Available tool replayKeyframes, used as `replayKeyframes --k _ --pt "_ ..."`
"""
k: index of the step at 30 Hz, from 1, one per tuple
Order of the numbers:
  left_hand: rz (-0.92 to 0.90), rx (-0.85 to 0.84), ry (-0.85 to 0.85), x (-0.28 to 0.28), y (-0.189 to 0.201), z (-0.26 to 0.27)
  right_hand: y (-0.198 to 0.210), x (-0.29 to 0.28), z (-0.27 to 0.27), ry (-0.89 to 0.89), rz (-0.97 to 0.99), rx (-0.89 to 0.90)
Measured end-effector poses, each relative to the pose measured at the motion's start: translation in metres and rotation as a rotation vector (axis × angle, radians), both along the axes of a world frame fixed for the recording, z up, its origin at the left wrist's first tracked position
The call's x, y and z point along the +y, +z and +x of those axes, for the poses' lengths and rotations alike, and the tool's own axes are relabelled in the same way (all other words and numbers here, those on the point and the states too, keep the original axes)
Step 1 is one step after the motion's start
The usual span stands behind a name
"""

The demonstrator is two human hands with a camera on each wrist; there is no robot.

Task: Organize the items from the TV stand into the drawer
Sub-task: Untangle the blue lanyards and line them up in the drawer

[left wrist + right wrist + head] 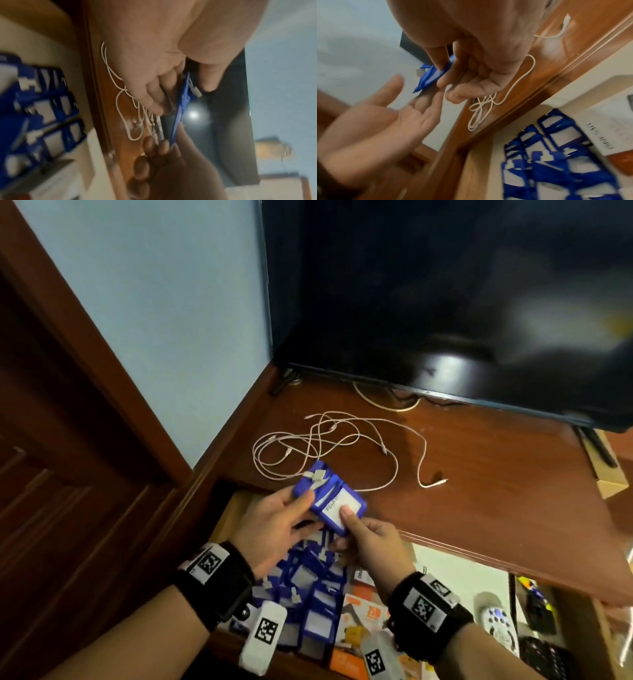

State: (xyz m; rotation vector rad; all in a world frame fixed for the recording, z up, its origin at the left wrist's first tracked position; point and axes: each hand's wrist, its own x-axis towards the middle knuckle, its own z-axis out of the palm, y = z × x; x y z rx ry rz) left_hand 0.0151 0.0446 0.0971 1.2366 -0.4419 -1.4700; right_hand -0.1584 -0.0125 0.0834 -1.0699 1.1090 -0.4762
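A blue badge holder point(330, 498) with a white card window and white clip is held over the front edge of the wooden TV stand top point(479, 474). My right hand point(342, 525) pinches its near end, thumb on the card. My left hand point(298, 508) lies with straight fingers under its far end, thumb loose beside the clip. In the right wrist view the blue badge holder point(429, 78) sits between my right thumb and fingers. A tangled white cable point(342, 440) lies on the stand behind it. Below, the open drawer point(226, 515) holds a pile of blue badge holders point(308, 583).
A dark TV point(445, 302) stands at the back of the stand. The drawer also holds orange boxes point(363, 614), a white sheet point(455, 573) and a light remote control point(496, 625). A cardboard box point(609, 484) sits at the stand's right end. A wooden door frame is at left.
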Motion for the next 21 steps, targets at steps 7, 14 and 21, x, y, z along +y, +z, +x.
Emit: replayKeyframes --k 7,14,21 --pt "0.358 -0.480 -0.253 0.009 -0.113 0.043 -0.050 0.002 -0.018 0.894 -0.381 0.794" --pt "0.362 -0.706 -0.283 -0.020 -0.176 0.084 -0.048 -0.035 -0.045 0.692 -0.487 0.829" --pt "0.358 -0.810 -0.344 -0.067 -0.209 0.081 -0.032 -0.101 -0.052 0.465 -0.610 0.856"
